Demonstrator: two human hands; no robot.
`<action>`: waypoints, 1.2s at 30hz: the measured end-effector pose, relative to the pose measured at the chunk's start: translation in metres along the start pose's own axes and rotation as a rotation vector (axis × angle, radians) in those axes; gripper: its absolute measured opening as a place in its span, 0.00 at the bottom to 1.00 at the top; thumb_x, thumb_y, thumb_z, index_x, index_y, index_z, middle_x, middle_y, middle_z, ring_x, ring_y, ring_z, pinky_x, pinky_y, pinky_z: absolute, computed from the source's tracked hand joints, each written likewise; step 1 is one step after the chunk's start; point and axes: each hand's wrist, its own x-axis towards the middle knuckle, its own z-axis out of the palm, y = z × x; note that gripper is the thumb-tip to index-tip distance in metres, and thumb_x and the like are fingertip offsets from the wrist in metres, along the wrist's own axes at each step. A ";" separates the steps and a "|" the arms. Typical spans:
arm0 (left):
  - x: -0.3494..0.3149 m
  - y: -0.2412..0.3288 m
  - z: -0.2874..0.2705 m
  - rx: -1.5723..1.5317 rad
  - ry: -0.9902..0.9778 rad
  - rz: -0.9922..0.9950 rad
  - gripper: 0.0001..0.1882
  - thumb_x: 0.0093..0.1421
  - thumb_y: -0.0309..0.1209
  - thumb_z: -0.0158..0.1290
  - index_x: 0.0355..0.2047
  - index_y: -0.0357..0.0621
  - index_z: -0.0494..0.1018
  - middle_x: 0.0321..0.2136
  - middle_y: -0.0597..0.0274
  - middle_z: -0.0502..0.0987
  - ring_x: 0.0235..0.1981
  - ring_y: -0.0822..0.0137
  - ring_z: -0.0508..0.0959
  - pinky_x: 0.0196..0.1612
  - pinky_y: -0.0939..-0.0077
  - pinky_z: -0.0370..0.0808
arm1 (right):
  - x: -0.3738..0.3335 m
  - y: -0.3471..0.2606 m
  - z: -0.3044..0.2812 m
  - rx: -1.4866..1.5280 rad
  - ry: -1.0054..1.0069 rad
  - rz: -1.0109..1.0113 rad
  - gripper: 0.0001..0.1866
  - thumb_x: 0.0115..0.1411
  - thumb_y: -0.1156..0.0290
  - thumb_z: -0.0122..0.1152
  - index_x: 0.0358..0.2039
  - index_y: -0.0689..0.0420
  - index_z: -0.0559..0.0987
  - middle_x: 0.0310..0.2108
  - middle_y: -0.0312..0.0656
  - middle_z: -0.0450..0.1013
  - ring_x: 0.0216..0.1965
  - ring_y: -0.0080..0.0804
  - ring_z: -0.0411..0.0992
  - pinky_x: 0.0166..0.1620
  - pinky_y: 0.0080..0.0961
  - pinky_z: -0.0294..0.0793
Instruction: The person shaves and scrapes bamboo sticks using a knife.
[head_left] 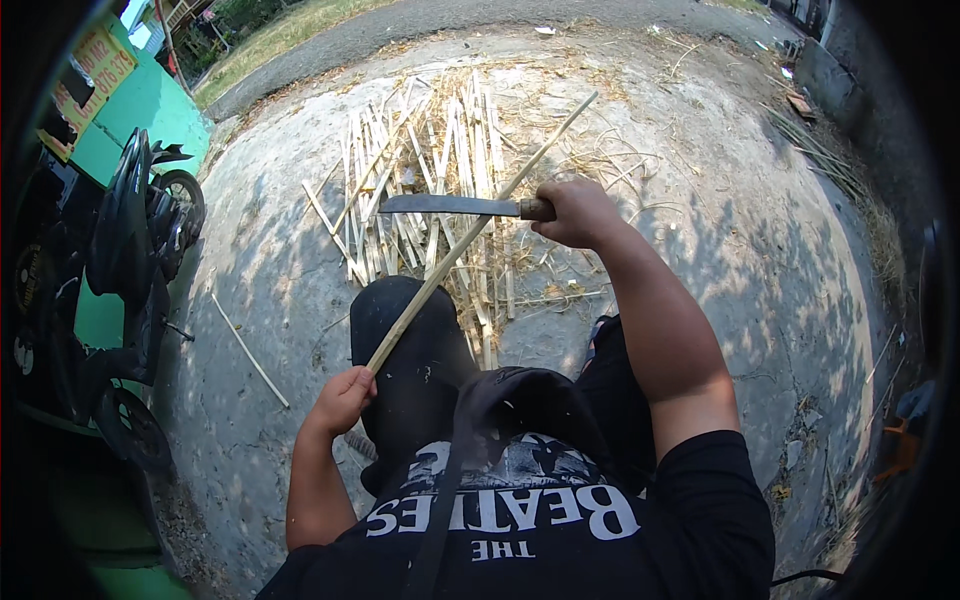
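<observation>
A long, pale wooden stick (460, 250) slants across the centre of the view, in front of the seated or crouching wearer, its near end low on the left and its far end high on the right. The left hand (343, 402) grips the near end in a closed fist, thumb along the top, just beside the wearer's dark-clad left knee (395, 310). The right hand (578, 212) is closed around the short wooden handle (538, 209) of a long knife (440, 204), whose broad grey blade points left and crosses over the stick beyond its middle. Whether the edge bites into the wood, I cannot tell.

Beneath and beyond the knife, a loose pile of split pale strips (463, 150) lies on grey concrete (270, 260), most of them pointing away from the wearer, with shavings scattered around. One thin strip (248, 350) lies apart, to the left. The wearer has a black T-shirt (600, 560) with white print on the chest.

At the far left, a dark motorcycle (130, 225) stands by a green wall (145, 100) bearing a yellow sign (100, 65). Thin poles (820, 150) lie along the right side. A grey road (300, 55) curves across the top, with grass past it.
</observation>
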 end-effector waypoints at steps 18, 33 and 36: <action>-0.026 0.029 0.014 0.181 0.133 0.130 0.22 0.74 0.44 0.47 0.26 0.41 0.72 0.20 0.69 0.70 0.22 0.73 0.69 0.28 0.74 0.67 | -0.016 -0.024 -0.009 0.058 0.026 0.066 0.20 0.56 0.47 0.68 0.37 0.50 0.81 0.34 0.45 0.81 0.39 0.48 0.80 0.42 0.45 0.78; -0.042 -0.010 0.025 0.278 0.233 0.146 0.24 0.73 0.44 0.48 0.28 0.36 0.73 0.20 0.57 0.74 0.24 0.67 0.73 0.30 0.66 0.71 | -0.003 -0.031 0.017 -0.042 -0.077 -0.064 0.11 0.57 0.57 0.64 0.34 0.50 0.81 0.29 0.45 0.79 0.35 0.49 0.80 0.40 0.47 0.79; -0.043 -0.015 0.026 0.281 0.248 0.146 0.24 0.74 0.44 0.47 0.29 0.35 0.72 0.20 0.55 0.74 0.24 0.65 0.74 0.30 0.65 0.71 | 0.001 -0.014 0.016 0.099 -0.039 0.142 0.12 0.56 0.59 0.62 0.36 0.51 0.81 0.32 0.46 0.79 0.38 0.50 0.80 0.43 0.48 0.79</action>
